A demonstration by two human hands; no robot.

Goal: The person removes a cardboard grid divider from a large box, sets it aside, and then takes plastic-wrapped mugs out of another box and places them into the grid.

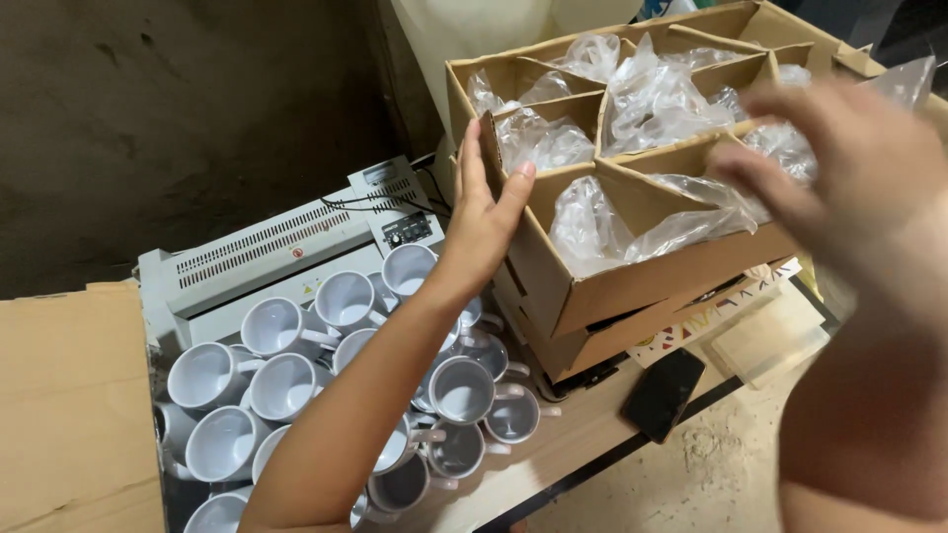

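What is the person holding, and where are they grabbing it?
The left hand grips the cardboard box at its near left corner edge. The right hand is blurred above the plastic bags; whether it holds anything cannot be told.

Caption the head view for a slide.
Left hand grips a divided cardboard box of plastic bags; right hand reaches in; white mugs below.

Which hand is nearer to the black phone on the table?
Right. The right hand is blurred above the box, over the phone's side; the left hand grips the box's far corner.
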